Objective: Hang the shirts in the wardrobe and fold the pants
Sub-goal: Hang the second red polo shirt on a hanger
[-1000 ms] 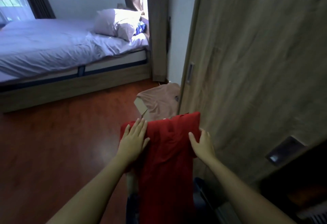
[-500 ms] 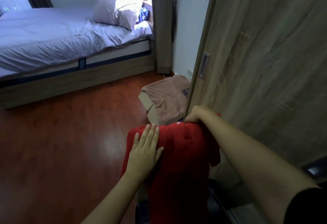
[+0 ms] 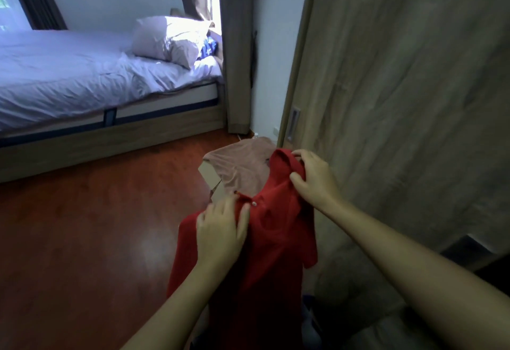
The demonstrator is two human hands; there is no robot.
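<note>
- Red shirt (image 3: pixel 265 267) is held up in the air in front of the person. It hangs long, its lower end runs out of view at the bottom, and it sits just beside the wardrobe door (image 3: pixel 400 101).
- Right hand (image 3: pixel 314 178) is clamped on the collar (image 3: pixel 284 159), with fingers curled over the top edge and cloth bunched in the grip.
- Left hand (image 3: pixel 220 231) grips the shirt front just below the placket. Thumb and fingers are closed round the fabric, next to the white button (image 3: pixel 254 204).
- Neck opening is spread between the two hands. My read is they're getting the collar ready for a hanger, but no hanger is visible anywhere.
- Pink garment (image 3: pixel 240 164) is draped over a cardboard box (image 3: pixel 209 175) on the floor (image 3: pixel 82 239), right behind the shirt. I can't tell whether it's a shirt or pants.
- Risk: all the shirt's weight hangs from two small grips. If either hand lets go to reach for a hanger, the shirt likely swings or slides down onto the floor.
- Risk: the collar is crumpled in the right hand, so it may hang creased or twisted if it isn't smoothed first.
- Risk: the placket looks at least partly buttoned. Forcing a hanger through a tight neck could stretch it or pop the button.
- Risk: the door panel in front looks closed. Sliding it needs a free hand, and the loose sleeve by the door could snag or get pinched.
- Risk: the box is close underfoot. The hanging hem could catch it or drag the pink garment off.
- Bed (image 3: pixel 69 73) is well apart and plays no part here.
</note>
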